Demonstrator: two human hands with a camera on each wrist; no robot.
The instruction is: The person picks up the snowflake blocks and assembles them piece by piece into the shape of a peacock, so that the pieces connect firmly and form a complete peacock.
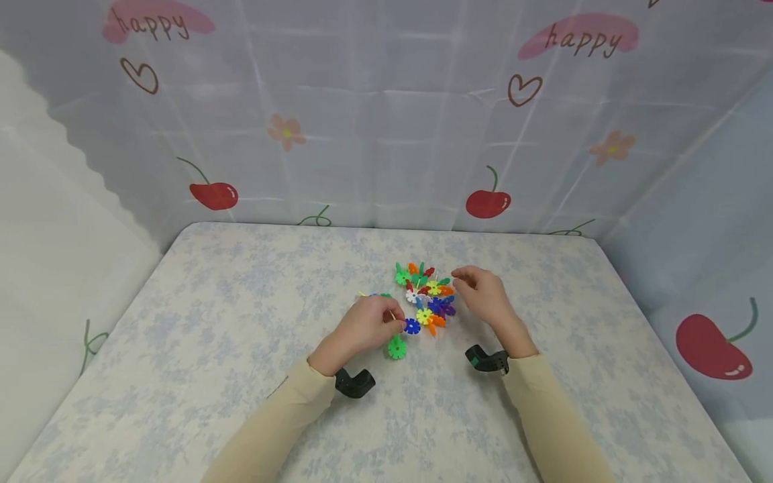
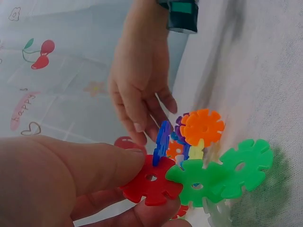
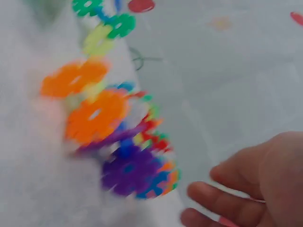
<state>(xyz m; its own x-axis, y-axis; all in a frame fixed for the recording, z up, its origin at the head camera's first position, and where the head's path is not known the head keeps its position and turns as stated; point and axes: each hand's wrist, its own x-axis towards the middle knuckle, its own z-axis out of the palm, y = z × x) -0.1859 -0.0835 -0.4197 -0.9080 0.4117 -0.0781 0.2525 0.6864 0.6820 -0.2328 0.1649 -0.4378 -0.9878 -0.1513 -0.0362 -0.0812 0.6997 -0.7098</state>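
My left hand [image 1: 365, 325] pinches a red notched disc [image 2: 161, 188] between thumb and fingers, seen close up in the left wrist view. Slotted onto that disc are a blue disc [image 2: 162, 144], nearly edge-on, and a green disc [image 2: 189, 170] joined to another green disc [image 2: 251, 177]. They belong to a colourful cluster of interlocking flower-shaped discs [image 1: 425, 315]. At the cluster's right side hovers my right hand [image 1: 486, 295], its fingers loosely bent and holding nothing. Orange [image 3: 97, 116] and purple [image 3: 130, 172] discs face it in the blurred right wrist view.
The table [image 1: 199, 335] wears a pale blue-flowered cover. Behind it hangs a curtain [image 1: 374, 154] printed with cherries and hearts. Black cameras are strapped at the left [image 1: 355, 384] and right [image 1: 486, 360] wrists.
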